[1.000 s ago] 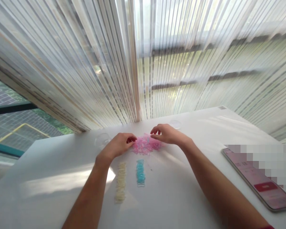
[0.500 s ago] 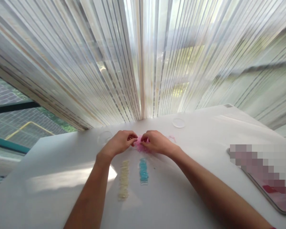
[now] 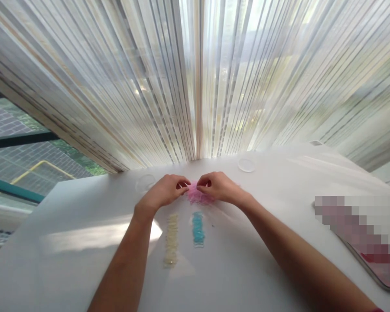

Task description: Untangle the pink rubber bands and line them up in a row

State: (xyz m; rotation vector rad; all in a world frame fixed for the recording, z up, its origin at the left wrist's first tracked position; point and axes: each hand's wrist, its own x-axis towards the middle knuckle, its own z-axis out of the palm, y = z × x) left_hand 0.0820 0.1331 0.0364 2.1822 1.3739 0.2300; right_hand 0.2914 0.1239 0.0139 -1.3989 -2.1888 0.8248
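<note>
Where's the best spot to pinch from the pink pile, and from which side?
Probably its near edge, from above on the near side, with a light fingertip pinch: the pink pile is a low, ragged heap of small pieces, and its near edge shows uncovered between left hand and right hand.

Pink pile (image 3: 199,198), turquoise row (image 3: 198,229), pale-yellow row (image 3: 172,240)

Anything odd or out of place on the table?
A small dark speck sits alone just right of the blue row, apart from it and the pink pile. Too small to identify.
</note>
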